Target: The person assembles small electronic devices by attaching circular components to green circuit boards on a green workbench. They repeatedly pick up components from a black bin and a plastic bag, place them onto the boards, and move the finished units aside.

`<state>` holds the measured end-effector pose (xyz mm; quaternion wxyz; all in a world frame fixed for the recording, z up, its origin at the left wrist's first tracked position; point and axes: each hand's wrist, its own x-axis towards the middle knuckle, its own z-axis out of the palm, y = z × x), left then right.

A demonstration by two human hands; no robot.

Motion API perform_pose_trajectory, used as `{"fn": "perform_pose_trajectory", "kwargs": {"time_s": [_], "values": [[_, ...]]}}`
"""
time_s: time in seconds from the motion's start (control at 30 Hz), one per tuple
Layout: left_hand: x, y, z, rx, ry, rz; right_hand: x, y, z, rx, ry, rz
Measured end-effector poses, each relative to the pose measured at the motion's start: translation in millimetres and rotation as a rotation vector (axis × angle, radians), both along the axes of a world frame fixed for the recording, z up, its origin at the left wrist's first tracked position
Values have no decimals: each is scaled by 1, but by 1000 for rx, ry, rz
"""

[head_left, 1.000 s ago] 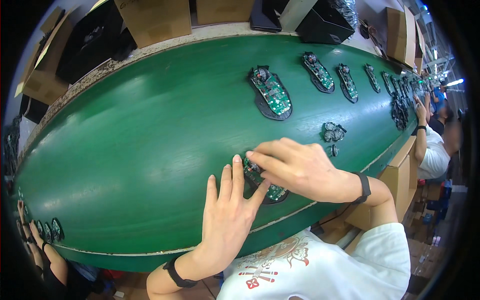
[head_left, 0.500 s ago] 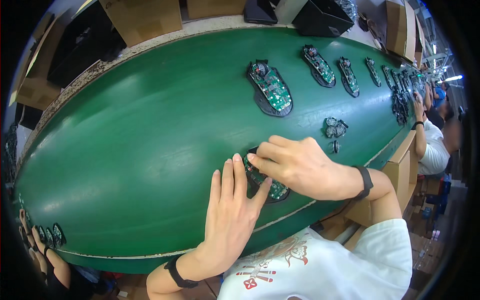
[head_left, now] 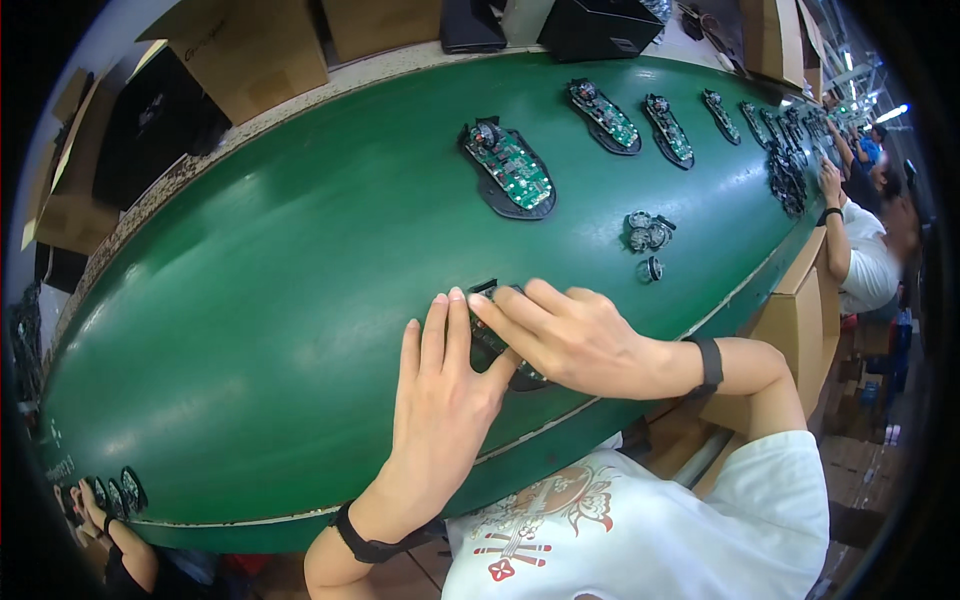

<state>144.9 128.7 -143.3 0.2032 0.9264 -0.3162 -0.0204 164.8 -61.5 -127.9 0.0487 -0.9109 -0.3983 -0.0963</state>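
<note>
A green circuit board in a black casing (head_left: 484, 338) lies on the green work surface near its front edge, mostly hidden under my hands. My left hand (head_left: 445, 400) is flat along its left side, fingers stretched out and thumb reaching across the near end. Over the board's far end, my right hand (head_left: 590, 342) is curled with its fingertips pinched together. Whatever is between those fingertips is hidden. Beyond my hands sits a similar board in a black casing (head_left: 518, 172), with a round part at its far end. To the right are loose round parts (head_left: 648, 232) and a single small round part (head_left: 650, 270).
More boards in casings (head_left: 604, 118) run in a row toward the far right, by a dark pile of parts (head_left: 787, 180). Cardboard boxes (head_left: 240, 50) and a black bin (head_left: 600, 28) line the back edge. Co-workers' hands (head_left: 832, 185) show at right and lower left.
The whole view has shifted slightly, so the surface's contents appear farther left. My right fingers have moved across the board's far end and cover more of it. My left hand keeps its place beside it.
</note>
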Motion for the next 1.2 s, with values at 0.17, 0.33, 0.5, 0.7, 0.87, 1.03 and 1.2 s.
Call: {"fn": "perform_pose_trajectory", "kwargs": {"time_s": [0.17, 0.33, 0.5, 0.7, 0.87, 1.03, 1.2], "values": [[8, 6, -3, 5, 22, -37, -1, -6, 8, 20, 67, -24], [10, 8, 2, 31, 96, -59, -15, -36, 12, 163, 131, -186], [6, 8, 11, 83, 149, -65, -37, -40, -1, 374, 287, -324], [11, 8, 15, 77, 232, -77, -49, -35, -16, 500, 378, -370], [13, 8, 16, 88, 239, -85, -48, -30, -17, 534, 399, -363], [14, 10, 12, 61, 227, -97, -49, -28, -21, 526, 359, -372], [15, 13, 2, 22, 172, -105, -51, -24, -22, 490, 306, -408]]}}
